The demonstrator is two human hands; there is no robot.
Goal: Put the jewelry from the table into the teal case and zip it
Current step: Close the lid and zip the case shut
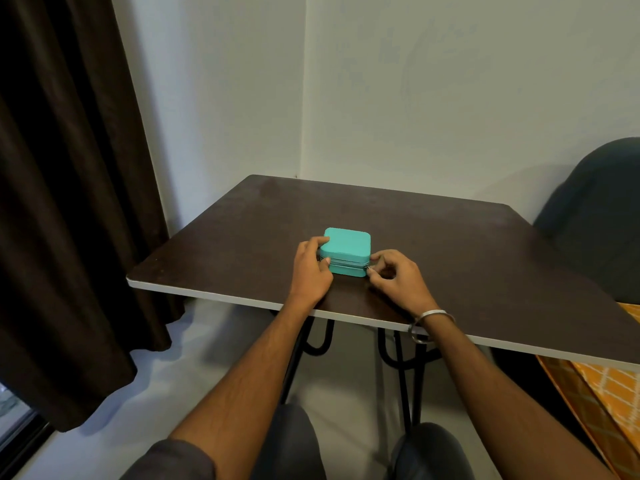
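Note:
A small teal case (pixel 347 245) with rounded corners sits with its lid down near the front middle of the dark brown table (pixel 450 244). My left hand (pixel 311 268) grips the case's left side, thumb on the front and fingers over the lid's edge. My right hand (pixel 394 277) is at the case's front right corner, fingers pinched on the small metal zipper pull (pixel 367 270). The zipper line along the front looks closed. No loose jewelry shows on the table.
A dark curtain (pixel 69 202) hangs at the left. A dark rounded chair back (pixel 599 216) stands at the right, with orange patterned fabric (pixel 609 393) below the table's right edge. Black metal table legs (pixel 401 368) and my knees are under the front edge.

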